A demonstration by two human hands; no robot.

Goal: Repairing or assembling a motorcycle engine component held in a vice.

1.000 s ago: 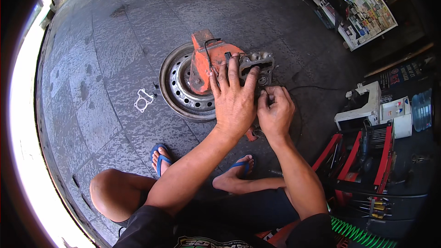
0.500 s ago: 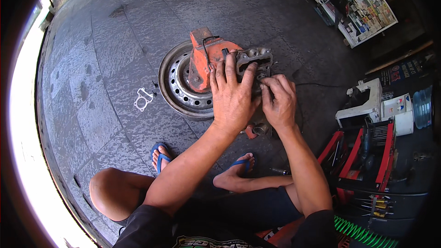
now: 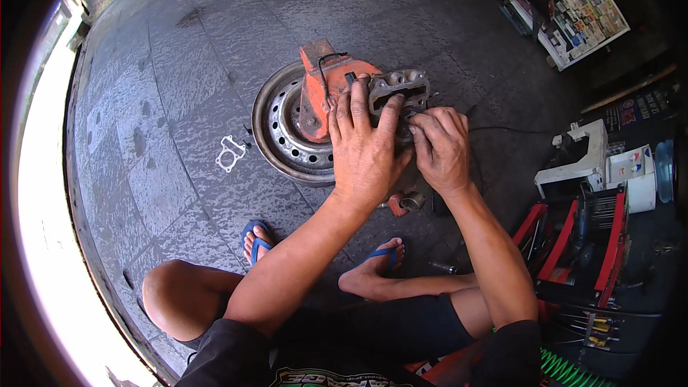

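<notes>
A grey metal engine cylinder head [image 3: 412,79] sits against an orange vise [image 3: 355,70], which stands on a steel wheel rim [image 3: 281,145]. My left hand [image 3: 364,147] lies over the part's near side, fingers extended across it and thumb below, holding it steady. At its near right corner, my right hand [image 3: 443,147] is closed in a pinch, with thumb and index finger together. Whatever lies between those fingertips is too small and hidden to make out. A black cable [image 3: 324,79] loops over the vise.
A flat metal gasket [image 3: 230,154] lies on the tiled floor left of the rim. A round metal fitting [image 3: 411,202] shows below my hands. To the right are a red tool tray [image 3: 566,240], a white container [image 3: 631,178], several screwdrivers [image 3: 600,330] and a green coiled hose [image 3: 566,367].
My right hand has shifted slightly right and away from me, its fingers still pinched by the cylinder head. My left hand keeps its place on the part. The whole view has turned a little.
</notes>
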